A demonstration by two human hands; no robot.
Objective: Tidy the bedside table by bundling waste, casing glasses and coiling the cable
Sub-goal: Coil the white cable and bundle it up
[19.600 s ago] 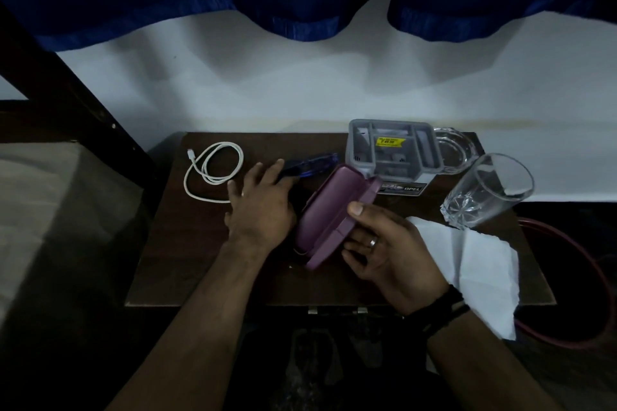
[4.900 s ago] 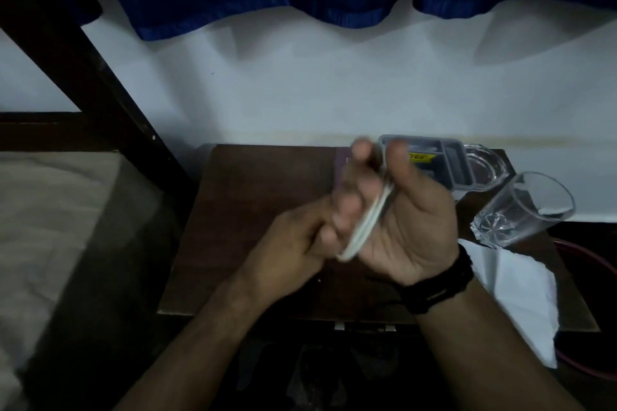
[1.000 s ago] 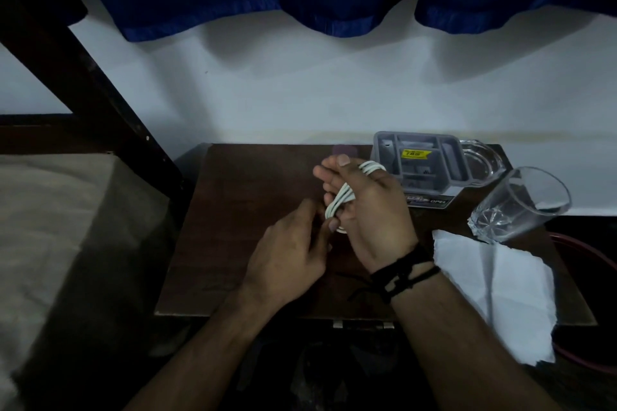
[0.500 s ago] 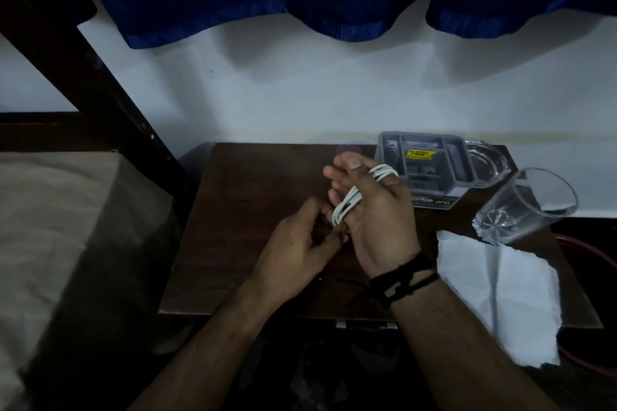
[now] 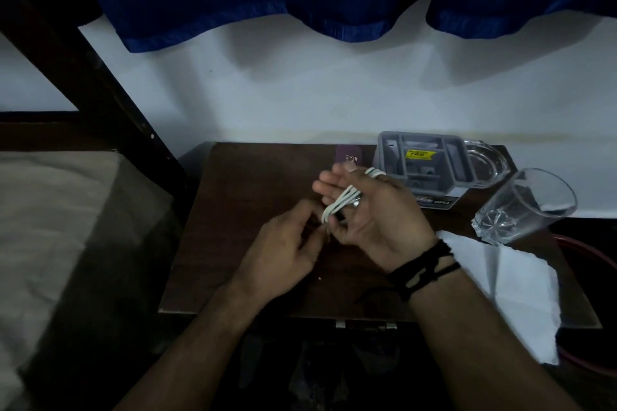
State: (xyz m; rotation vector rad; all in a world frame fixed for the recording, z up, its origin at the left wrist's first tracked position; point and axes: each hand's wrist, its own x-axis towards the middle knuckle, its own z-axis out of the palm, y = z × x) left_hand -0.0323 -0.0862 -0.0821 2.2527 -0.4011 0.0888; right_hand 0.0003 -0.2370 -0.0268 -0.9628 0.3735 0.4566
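Note:
The white cable [image 5: 344,202] is wound in several loops around the fingers of my right hand [image 5: 374,220], which is raised over the middle of the brown bedside table [image 5: 233,237]. My left hand [image 5: 283,250] sits just left of it, its fingertips pinching the cable's lower end. The purple glasses case [image 5: 349,153] lies shut at the back of the table, mostly hidden behind my right fingers. A white tissue [image 5: 507,290] lies flat at the table's right front corner and hangs over the edge.
A grey plastic tray [image 5: 424,163] with a yellow label stands at the back right, a clear glass dish [image 5: 487,160] beside it. A drinking glass [image 5: 524,207] stands near the right edge. A bed [image 5: 43,227] and dark frame post [image 5: 100,83] are on the left.
My hands have stayed almost still over the last second, the cable still looped on my right fingers; my left fingertips have closed up to the coil's lower end. Earlier the case stood open.

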